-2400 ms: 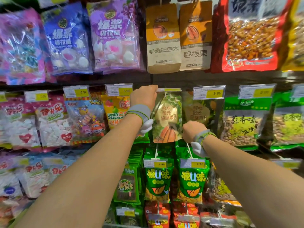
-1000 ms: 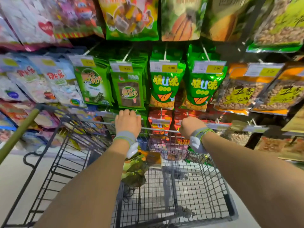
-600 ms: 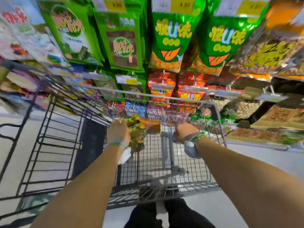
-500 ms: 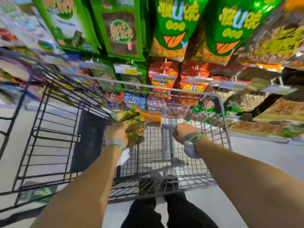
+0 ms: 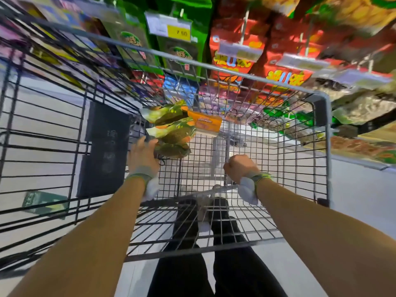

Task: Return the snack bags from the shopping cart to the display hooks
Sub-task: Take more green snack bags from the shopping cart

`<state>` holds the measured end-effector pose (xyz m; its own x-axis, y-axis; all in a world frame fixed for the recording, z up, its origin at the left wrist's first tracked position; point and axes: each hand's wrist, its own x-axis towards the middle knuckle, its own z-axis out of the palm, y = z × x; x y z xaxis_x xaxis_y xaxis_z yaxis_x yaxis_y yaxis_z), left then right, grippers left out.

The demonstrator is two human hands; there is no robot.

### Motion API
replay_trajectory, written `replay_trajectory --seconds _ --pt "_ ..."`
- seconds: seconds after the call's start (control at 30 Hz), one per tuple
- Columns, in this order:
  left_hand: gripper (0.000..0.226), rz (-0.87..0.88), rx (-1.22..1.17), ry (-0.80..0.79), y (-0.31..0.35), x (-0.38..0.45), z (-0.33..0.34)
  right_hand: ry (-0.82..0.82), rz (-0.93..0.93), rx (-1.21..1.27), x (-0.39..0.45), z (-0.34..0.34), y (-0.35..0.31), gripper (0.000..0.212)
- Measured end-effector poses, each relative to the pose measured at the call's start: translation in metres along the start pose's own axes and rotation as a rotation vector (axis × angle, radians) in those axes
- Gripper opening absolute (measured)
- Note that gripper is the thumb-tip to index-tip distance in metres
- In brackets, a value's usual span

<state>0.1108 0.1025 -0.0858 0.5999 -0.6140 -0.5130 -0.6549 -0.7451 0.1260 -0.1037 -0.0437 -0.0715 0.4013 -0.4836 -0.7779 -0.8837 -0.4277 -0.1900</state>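
Note:
A wire shopping cart [image 5: 214, 67] stands below me against the snack display. Inside it lie a few green snack bags [image 5: 171, 129] stacked together, with an orange bag [image 5: 205, 123] just behind them. My left hand [image 5: 142, 156] reaches into the basket and its fingers close on the left edge of the lowest green bag. My right hand [image 5: 239, 168] is a closed fist inside the cart, to the right of the bags and apart from them, with nothing visible in it. Both wrists wear bands.
Red snack bags [image 5: 235, 61] and green ones hang on hooks with price tags [image 5: 169, 28] right beyond the cart's far rim. A black panel [image 5: 105, 146] covers part of the cart's left wall. My legs in dark trousers [image 5: 192, 264] show through the mesh.
My hands came down from the upper hooks into the cart and my view tilted downward. The left hand reached the green bags and took hold; the right hand stayed a fist.

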Motion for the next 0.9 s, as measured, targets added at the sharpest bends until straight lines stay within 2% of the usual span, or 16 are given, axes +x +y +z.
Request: replay_trajectory --seconds 0.07,0.2,0.3,0.37,0.47,0.53,0.57,0.63,0.7,0.77,0.9 --pt "0.050 0.034 0.004 -0.002 -0.003 0.012 0.003 -0.005 -0.045 -0.006 0.005 0.001 -0.007 0.038" --pt "0.021 0.040 0.044 0.085 0.001 0.023 0.000 -0.011 -0.086 0.035 0.016 0.002 -0.025 0.031" --pt "0.018 0.094 -0.005 0.041 0.014 0.026 -0.002 -0.019 -0.078 0.099 0.023 0.005 -0.037 0.023" --pt "0.016 0.156 -0.070 -0.055 0.024 0.027 -0.004 -0.022 -0.101 0.162 0.026 0.011 -0.040 0.038" --pt "0.002 0.212 -0.331 -0.223 0.032 0.031 -0.010 0.033 -0.044 0.369 0.031 0.018 -0.038 0.079" --pt "0.010 0.290 -0.368 -0.307 0.034 0.032 -0.017 0.086 -0.009 0.463 0.035 0.022 -0.033 0.096" --pt "0.008 0.320 -0.386 -0.342 0.036 0.032 -0.020 0.085 -0.008 0.514 0.036 0.022 -0.030 0.100" --pt "0.006 0.373 -0.431 -0.402 0.040 0.030 -0.028 0.054 -0.025 0.632 0.038 0.019 -0.027 0.091" --pt "0.011 0.383 -0.468 -0.418 0.044 0.031 -0.029 0.006 -0.019 0.686 0.041 0.013 -0.025 0.061" --pt "0.015 0.342 -0.535 -0.354 0.045 0.032 -0.028 -0.019 0.042 0.763 0.041 0.006 -0.028 0.035" --pt "0.024 0.137 -0.815 -0.181 0.042 0.039 -0.020 0.020 0.128 0.936 0.046 0.005 -0.025 0.027"
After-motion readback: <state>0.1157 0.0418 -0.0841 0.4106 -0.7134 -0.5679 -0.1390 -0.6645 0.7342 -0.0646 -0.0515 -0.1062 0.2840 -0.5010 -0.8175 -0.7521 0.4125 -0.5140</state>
